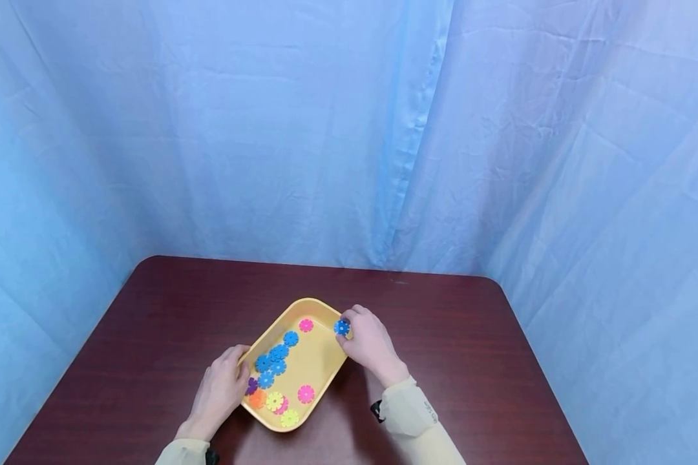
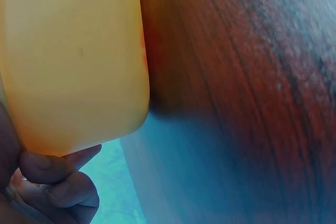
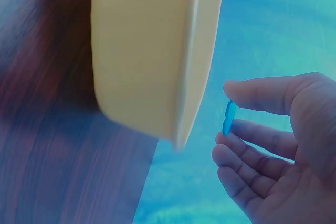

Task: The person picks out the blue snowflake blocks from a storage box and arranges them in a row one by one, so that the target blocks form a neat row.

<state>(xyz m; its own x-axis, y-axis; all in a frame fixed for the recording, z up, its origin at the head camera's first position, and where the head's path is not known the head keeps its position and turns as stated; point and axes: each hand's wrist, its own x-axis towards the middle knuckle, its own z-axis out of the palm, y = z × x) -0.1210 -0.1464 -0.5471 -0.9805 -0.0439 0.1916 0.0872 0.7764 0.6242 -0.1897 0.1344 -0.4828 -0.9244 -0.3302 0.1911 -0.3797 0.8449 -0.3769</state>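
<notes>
A yellow plastic tray (image 1: 321, 368) lies at a slant across the table. My left hand (image 1: 218, 387) grips its left rim, thumb on the inner side; the left wrist view shows the curled fingers (image 2: 73, 190) at the tray's end. My right hand (image 1: 372, 339) pinches one blue notched interlocking disc (image 1: 341, 327) between thumb and fingers, above the tray's far right side. Seen edge-on in the right wrist view, that blue disc (image 3: 229, 117) is apart from the tray wall (image 3: 142, 51). Inside the tray, several blue discs (image 1: 278, 352) cluster along the left.
Also in the tray are pink discs (image 1: 306, 394), yellow discs (image 1: 289, 418), an orange disc (image 1: 258, 398) and a purple disc (image 1: 252, 386) partly behind the left thumb. The dark red-brown table (image 1: 454, 361) has rounded far corners. Blue curtains (image 1: 267, 129) hang around it.
</notes>
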